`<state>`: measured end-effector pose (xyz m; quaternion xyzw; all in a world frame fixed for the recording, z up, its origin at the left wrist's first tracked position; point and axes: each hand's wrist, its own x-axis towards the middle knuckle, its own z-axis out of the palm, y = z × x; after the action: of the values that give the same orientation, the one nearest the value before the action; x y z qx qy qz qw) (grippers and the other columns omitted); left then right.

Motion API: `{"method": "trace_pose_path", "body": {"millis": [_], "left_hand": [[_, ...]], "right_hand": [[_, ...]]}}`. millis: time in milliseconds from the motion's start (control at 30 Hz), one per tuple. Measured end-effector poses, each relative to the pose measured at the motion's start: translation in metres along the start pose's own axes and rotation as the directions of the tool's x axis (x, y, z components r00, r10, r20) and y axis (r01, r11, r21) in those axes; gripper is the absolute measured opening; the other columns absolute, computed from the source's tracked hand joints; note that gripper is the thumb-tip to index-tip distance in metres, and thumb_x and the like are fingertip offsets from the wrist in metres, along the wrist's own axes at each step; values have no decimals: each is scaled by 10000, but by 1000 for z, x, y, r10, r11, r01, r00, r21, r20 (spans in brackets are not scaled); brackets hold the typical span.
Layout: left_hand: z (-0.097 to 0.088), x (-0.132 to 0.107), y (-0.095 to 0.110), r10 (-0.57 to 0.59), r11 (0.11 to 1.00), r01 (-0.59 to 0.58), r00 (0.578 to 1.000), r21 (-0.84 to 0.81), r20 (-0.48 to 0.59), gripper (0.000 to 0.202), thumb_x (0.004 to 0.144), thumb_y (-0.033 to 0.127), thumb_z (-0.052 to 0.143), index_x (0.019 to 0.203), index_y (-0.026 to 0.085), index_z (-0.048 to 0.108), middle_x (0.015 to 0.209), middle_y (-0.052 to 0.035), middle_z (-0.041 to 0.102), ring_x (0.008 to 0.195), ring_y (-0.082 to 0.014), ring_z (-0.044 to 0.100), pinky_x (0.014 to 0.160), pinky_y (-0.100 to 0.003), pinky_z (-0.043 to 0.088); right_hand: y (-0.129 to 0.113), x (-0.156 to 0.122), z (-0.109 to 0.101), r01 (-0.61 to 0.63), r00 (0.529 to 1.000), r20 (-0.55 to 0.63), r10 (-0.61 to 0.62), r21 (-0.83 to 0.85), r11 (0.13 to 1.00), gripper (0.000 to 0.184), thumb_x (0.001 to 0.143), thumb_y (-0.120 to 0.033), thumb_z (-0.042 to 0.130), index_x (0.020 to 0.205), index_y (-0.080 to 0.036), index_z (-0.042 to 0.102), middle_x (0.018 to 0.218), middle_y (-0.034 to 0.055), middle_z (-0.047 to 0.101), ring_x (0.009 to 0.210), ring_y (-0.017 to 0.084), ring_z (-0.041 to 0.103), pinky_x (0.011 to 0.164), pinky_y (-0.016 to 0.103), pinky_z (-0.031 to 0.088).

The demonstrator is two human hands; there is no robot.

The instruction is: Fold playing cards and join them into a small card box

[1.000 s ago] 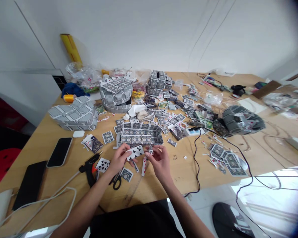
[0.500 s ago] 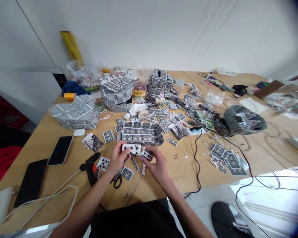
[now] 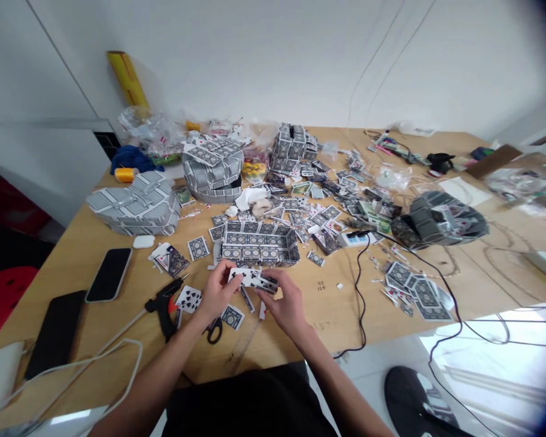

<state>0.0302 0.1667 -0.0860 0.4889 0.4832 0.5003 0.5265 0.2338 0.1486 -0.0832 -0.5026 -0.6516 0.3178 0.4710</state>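
Observation:
My left hand point(image 3: 221, 291) is closed on a white playing card point(image 3: 244, 277) with black clubs, thumb on its face. My right hand point(image 3: 285, 298) pinches a folded playing-card piece point(image 3: 268, 283), dark along its edge, which meets the right end of that card. Whether the two are joined I cannot tell. Just beyond my hands stands an open rectangular box point(image 3: 260, 244) made of patterned cards. Below them on the table lie black-handled scissors point(image 3: 215, 331), partly under my left hand, and a card point(image 3: 232, 317) with its patterned back up.
A black glue gun point(image 3: 164, 306) with a white cord lies left of my hands, near a phone point(image 3: 110, 275). Card-built boxes point(image 3: 139, 203) and heaps of loose cards point(image 3: 321, 215) fill the back. A power strip point(image 3: 355, 240) trails a black cable point(image 3: 361, 303).
The two pieces, apart before, have come together: the folded piece in my right hand now meets the card in my left. The view has shifted slightly.

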Motion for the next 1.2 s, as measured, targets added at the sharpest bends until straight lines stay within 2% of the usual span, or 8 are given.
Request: {"method": "trace_pose_path", "body": {"millis": [167,367,567,833,967,1100,1200], "left_hand": [[-5,2,2,10,1000,-11,999,24,43,285,847,415,781,899,213,587,683,58,582,573,-135,563,550,-238,437],[-7,3,3,9,999,-12,998,43,61,262,836,393,794,916,194,642,647,60,584,551,-126,531,547,-234,424],[-1,0,-3,-35,999,33,997,26,76,288,907,454,749,916,209,598,621,50,628,552,-147,602,561,-240,491],[0,-4,-24,-85,995,79,990,58,109,338,839,419,844,1014,174,690,894,-64,808,751,-237,783,694,-319,644],[-2,-3,-30,-66,993,57,994,104,87,348,878,416,802,1103,173,696,953,-76,826,782,-249,805,711,-334,665],[-2,-2,-32,-7,984,-6,998,178,70,264,935,407,735,1061,181,682,907,-70,818,749,-243,800,682,-327,657],[0,-5,-30,72,962,-83,996,261,52,212,952,375,714,1059,195,682,936,-77,817,820,-250,802,741,-331,646]], "right_hand": [[5,3,-2,13,998,61,-15,42,999,270,854,-255,859,1106,-254,764,1131,84,804,1088,290,753,935,403,601],[9,4,-3,-58,990,132,49,66,996,322,836,-261,895,1132,-250,770,1052,60,809,867,243,743,734,334,566],[8,4,-2,-105,987,129,95,68,992,270,848,-346,914,1059,-233,789,1086,86,828,943,273,766,752,346,556],[3,8,2,-127,982,144,122,28,991,222,839,-372,919,980,-239,813,970,65,839,842,261,746,697,338,502],[0,9,4,-146,978,151,140,25,989,210,863,-380,881,991,-235,801,967,55,836,824,249,732,714,337,514],[-4,10,6,-180,973,150,176,16,983,194,933,-385,787,1047,-228,790,879,38,811,679,207,669,623,309,479],[-6,10,7,-205,969,140,202,6,979,198,930,-388,775,1037,-222,797,812,29,787,627,195,631,595,301,460]]}}
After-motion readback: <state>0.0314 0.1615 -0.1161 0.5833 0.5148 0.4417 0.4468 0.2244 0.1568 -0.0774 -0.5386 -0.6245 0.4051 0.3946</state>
